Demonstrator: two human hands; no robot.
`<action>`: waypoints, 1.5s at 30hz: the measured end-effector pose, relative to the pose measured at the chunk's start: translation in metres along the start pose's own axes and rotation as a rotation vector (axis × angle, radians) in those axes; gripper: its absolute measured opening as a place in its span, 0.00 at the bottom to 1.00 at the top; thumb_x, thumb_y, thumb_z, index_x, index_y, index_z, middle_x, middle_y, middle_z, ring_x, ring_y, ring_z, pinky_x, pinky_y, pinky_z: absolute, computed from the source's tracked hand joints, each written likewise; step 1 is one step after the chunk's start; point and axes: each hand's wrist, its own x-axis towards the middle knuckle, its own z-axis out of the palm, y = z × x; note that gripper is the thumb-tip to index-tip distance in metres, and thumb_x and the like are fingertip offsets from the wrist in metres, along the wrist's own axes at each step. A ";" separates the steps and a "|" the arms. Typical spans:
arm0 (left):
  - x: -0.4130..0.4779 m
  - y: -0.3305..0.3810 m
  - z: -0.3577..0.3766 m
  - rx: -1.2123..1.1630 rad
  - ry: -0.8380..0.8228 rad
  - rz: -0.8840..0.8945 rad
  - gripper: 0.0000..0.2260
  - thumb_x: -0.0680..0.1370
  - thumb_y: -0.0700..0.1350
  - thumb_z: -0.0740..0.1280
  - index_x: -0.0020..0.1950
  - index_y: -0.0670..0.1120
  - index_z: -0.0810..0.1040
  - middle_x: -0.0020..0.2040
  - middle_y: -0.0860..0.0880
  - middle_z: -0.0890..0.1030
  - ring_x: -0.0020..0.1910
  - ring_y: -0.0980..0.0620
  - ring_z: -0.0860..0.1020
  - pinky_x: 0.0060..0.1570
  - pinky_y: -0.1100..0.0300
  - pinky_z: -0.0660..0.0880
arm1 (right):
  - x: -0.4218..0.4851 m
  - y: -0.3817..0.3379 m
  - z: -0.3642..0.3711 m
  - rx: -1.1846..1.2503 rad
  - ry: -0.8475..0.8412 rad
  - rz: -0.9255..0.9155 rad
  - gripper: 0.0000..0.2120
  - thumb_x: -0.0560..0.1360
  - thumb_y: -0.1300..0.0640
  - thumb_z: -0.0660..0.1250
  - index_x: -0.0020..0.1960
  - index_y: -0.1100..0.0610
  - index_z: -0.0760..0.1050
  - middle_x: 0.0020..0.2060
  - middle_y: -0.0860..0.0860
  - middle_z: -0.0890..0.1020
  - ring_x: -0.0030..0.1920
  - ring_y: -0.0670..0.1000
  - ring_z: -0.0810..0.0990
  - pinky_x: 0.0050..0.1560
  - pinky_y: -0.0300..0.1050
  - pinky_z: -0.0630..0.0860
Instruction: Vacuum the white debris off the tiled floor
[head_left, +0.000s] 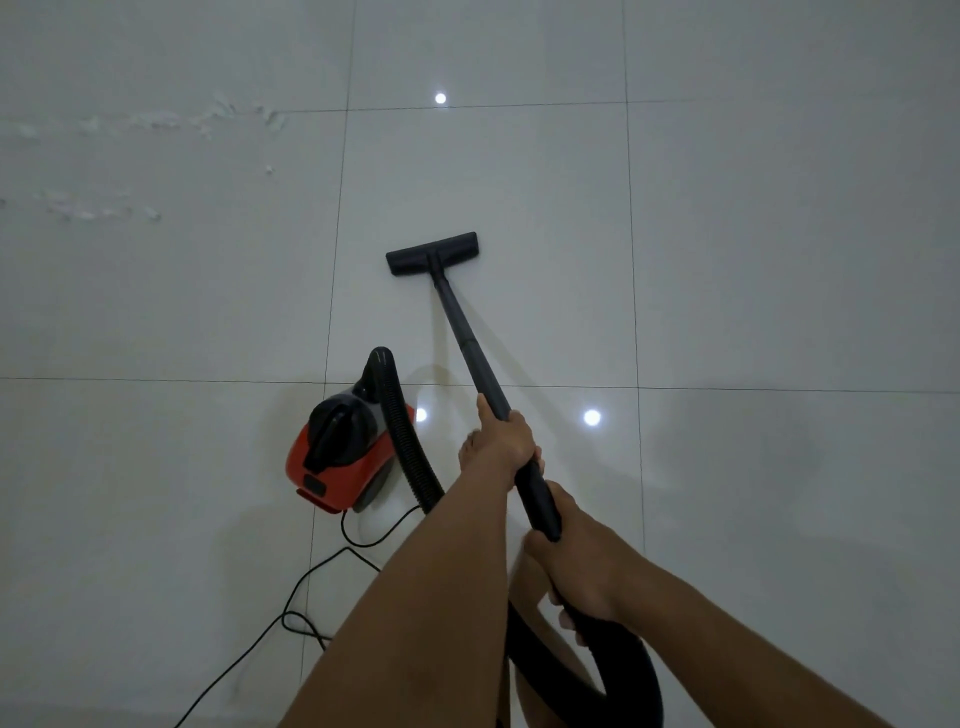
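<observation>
White debris (218, 117) lies in streaks on the tiled floor (753, 249) at the far left, with a second patch (98, 208) nearer me. The black floor nozzle (432, 253) sits flat on a tile, well right of the debris. Its black wand (467, 343) slopes back to me. My left hand (506, 434) grips the wand higher up. My right hand (576, 561) grips the handle end where the hose joins.
A red and black vacuum body (337, 457) stands on the floor left of my arms. Its ribbed black hose (408, 441) arcs up and back under my arms. A thin black power cord (311, 582) loops across the tiles at the lower left.
</observation>
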 end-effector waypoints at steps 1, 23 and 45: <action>0.007 -0.002 0.001 0.031 -0.001 0.006 0.32 0.79 0.57 0.56 0.76 0.74 0.41 0.34 0.43 0.82 0.33 0.45 0.81 0.50 0.42 0.84 | 0.000 0.000 -0.001 -0.004 0.008 0.000 0.20 0.86 0.50 0.56 0.76 0.46 0.58 0.39 0.52 0.76 0.27 0.48 0.76 0.29 0.40 0.76; 0.036 0.122 -0.027 -0.088 -0.086 0.024 0.30 0.86 0.47 0.54 0.81 0.68 0.43 0.38 0.45 0.73 0.30 0.51 0.72 0.32 0.57 0.77 | 0.089 -0.068 -0.041 0.000 0.034 -0.052 0.13 0.84 0.48 0.59 0.66 0.46 0.61 0.41 0.52 0.78 0.38 0.51 0.79 0.47 0.51 0.80; 0.010 0.107 -0.082 -0.351 -0.008 -0.021 0.30 0.86 0.46 0.53 0.82 0.66 0.42 0.35 0.45 0.74 0.27 0.51 0.72 0.27 0.60 0.76 | 0.097 -0.099 -0.028 -0.354 -0.111 -0.095 0.26 0.83 0.49 0.62 0.78 0.50 0.58 0.44 0.43 0.76 0.40 0.44 0.76 0.49 0.44 0.74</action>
